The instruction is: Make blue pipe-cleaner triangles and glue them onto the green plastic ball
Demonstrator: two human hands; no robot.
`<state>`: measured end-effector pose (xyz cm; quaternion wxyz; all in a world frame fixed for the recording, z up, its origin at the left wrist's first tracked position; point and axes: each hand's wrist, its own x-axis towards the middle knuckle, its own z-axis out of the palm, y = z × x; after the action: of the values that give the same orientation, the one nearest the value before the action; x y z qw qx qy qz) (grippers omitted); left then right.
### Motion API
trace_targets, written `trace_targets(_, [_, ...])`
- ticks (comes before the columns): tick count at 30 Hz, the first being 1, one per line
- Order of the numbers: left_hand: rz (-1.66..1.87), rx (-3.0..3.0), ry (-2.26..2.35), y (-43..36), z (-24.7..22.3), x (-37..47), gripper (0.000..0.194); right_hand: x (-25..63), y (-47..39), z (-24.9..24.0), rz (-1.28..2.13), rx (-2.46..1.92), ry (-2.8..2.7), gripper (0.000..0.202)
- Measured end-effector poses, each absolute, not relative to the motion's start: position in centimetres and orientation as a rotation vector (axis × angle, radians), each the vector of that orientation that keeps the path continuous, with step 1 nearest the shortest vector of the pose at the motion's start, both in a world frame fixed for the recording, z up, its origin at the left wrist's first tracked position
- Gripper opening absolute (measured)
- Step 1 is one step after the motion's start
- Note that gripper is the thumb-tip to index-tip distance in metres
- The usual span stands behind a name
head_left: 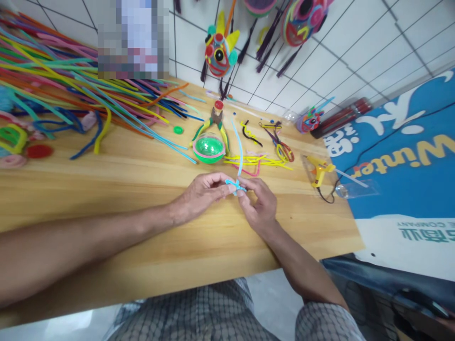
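Between my two hands is a light blue pipe cleaner [240, 147], bent and twisted together at its lower end. Its long free end points away from me across the table. My left hand [209, 190] pinches the bent part between thumb and forefinger. On the other side, my right hand [259, 201] has its thumb and fingers closed on the same twisted part. Just beyond my hands sits a green half-shell bowl [209, 148] with a pink rim, in front of pliers [215, 121] with yellow and green handles. Yellow pipe cleaner pieces [263, 161] lie beside it.
A heap of colourful pipe cleaners [88, 90] covers the table's far left. At right lie a yellow glue gun [320, 170] with its cord and a dark red cylinder [343, 117]. Decorated fish-like ornaments [218, 54] hang against the white grid wall [259, 83].
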<state>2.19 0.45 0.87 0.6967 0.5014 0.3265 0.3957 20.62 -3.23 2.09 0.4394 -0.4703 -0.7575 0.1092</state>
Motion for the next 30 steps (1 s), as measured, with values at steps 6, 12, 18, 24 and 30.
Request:
trace_targets(6, [0.963,1.155,0.658,-0.1,2.3,2.2,0.024,20.2,-4.0,3.3,0.275,-1.125,-1.862,0.03])
trace_targets(12, [1.097,1.143,0.595,-1.0,3.9,2.2,0.03,19.7,-4.8,6.0,0.155,-1.087,-1.872,0.027])
trace_targets(18, [1.099,1.276,0.587,-1.4,6.9,1.7,0.028,19.1,-5.6,9.2,0.318,-1.116,-1.774,0.017])
trace_targets(24, [1.087,1.346,0.583,-1.5,8.9,1.1,0.027,19.1,-5.8,9.9,0.453,-1.14,-1.622,0.01])
trace_targets(30, [1.063,1.444,0.575,-1.2,9.6,1.0,0.024,19.3,-6.0,10.3,0.419,-1.108,-1.629,0.006])
